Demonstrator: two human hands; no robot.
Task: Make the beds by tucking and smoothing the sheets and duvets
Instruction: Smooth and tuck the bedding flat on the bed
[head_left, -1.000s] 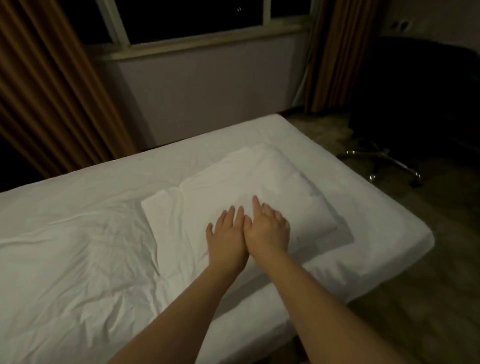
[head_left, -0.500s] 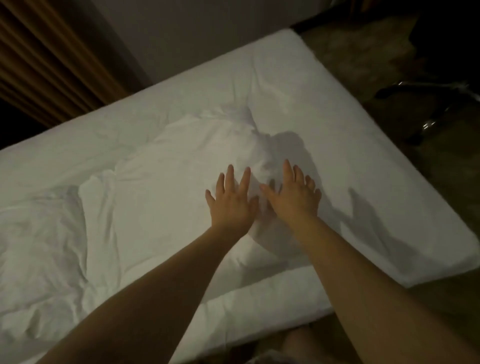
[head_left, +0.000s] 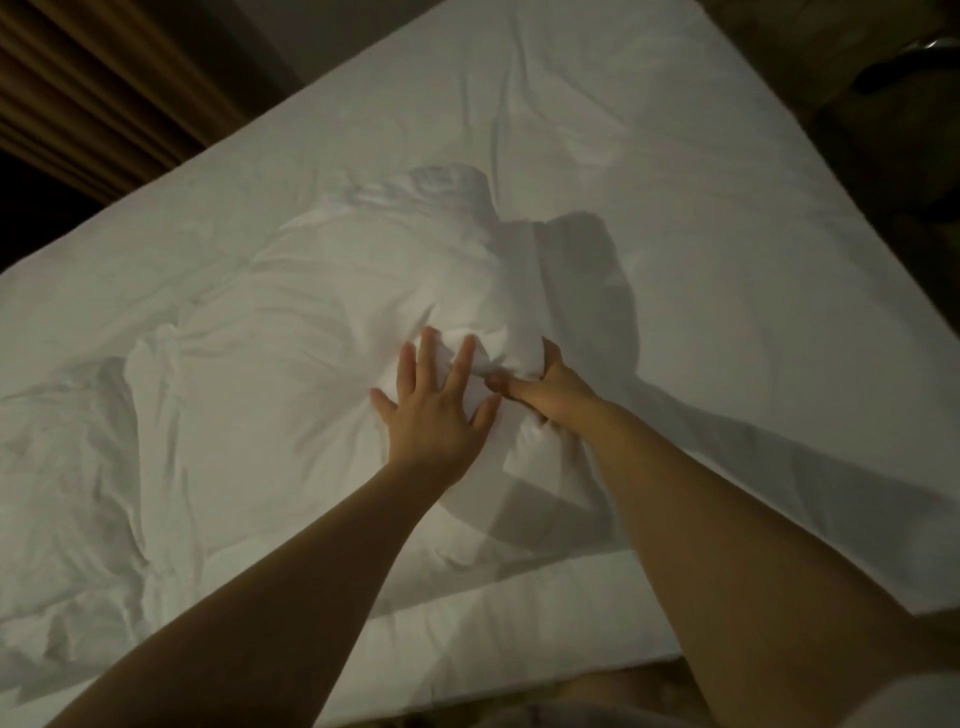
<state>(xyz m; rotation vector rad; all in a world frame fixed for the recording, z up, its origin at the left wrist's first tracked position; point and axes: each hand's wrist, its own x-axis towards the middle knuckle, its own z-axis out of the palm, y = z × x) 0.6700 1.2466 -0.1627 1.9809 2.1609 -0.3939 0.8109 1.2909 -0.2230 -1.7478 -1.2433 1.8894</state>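
Pretty much everything on the bed is white. The sheet (head_left: 675, 197) is plain white, no print or stripes, and goes a bit greyish in the dim light. The pillow (head_left: 353, 312) is the same plain white, brightest near its middle, with soft grey shadow across its right side. The duvet (head_left: 62, 467) on the left is plain white too, with grey creases. The curtain (head_left: 88, 78) top left is brown, and its folds read like tan and dark brown stripes. The wall (head_left: 322, 31) beside it looks dull grey. The floor (head_left: 769, 26) is dark brownish, too dim to make out a pattern.
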